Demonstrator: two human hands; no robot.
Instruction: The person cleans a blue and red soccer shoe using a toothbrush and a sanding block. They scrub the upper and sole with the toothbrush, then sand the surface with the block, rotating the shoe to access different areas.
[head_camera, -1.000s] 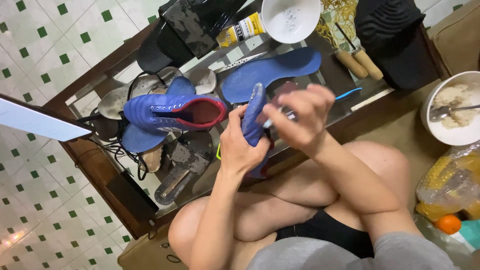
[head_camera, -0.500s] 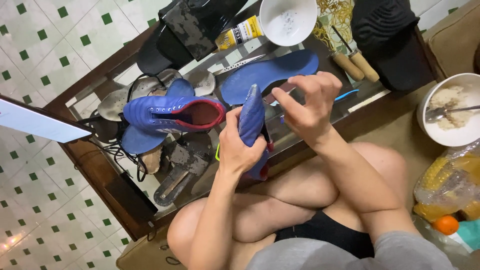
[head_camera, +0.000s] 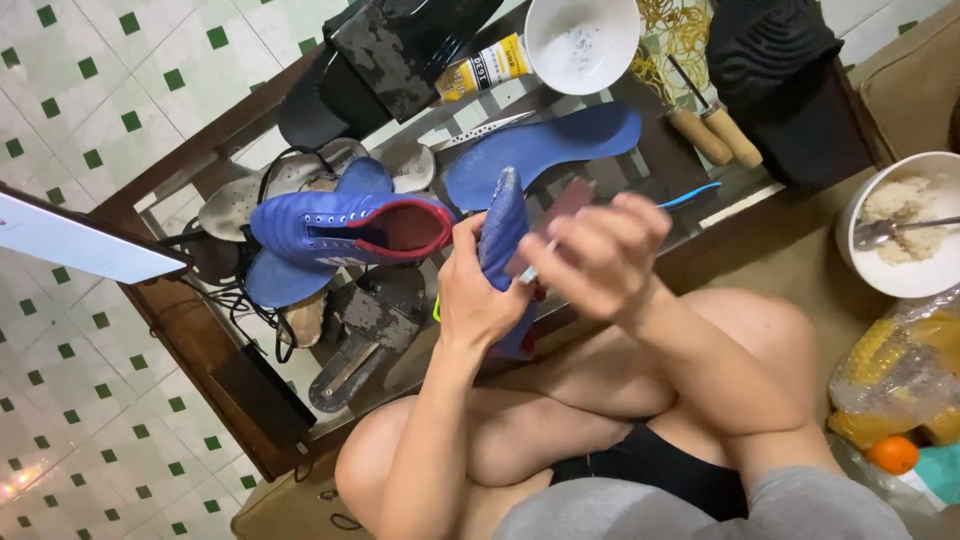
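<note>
While the left hand (head_camera: 480, 300) wraps around a blue shoe (head_camera: 503, 240) held upright on edge above the crossed bare legs, fingers closed on its side, the right hand (head_camera: 595, 255) pinches a small flat reddish-grey piece (head_camera: 565, 203) against the shoe's upper edge — thumb and fingers curled shut on it. The shoe looks like smooth synthetic leather, scuffed and greyish along the rim, with a bit of red lining at the bottom.

On the dark wooden table (head_camera: 180, 320) with its glass top, a second blue shoe (head_camera: 345, 225) lies on its side just left of the held one — lace holes down the front, red padded collar, open mouth facing right. Behind the hands lies a long blue insole (head_camera: 545, 150), flat and foam-like, rounded at the ends. Pale grey insoles (head_camera: 250, 195) sit left of it, partly under the second shoe. A black cable (head_camera: 250, 305) loops near the table edge.

Farther back: a white round bowl (head_camera: 582, 42) with dusty specks, a yellow glue tube (head_camera: 485, 68), two tools with wooden handles (head_camera: 715, 132), and a black rubbery shoe (head_camera: 405, 45), worn and blotchy. At right, apart from the table, a white bowl of rice (head_camera: 900, 235) with a metal spoon (head_camera: 885, 230), and crinkly clear plastic bags (head_camera: 900, 370). The floor (head_camera: 70, 90) is white tile with small green squares.
</note>
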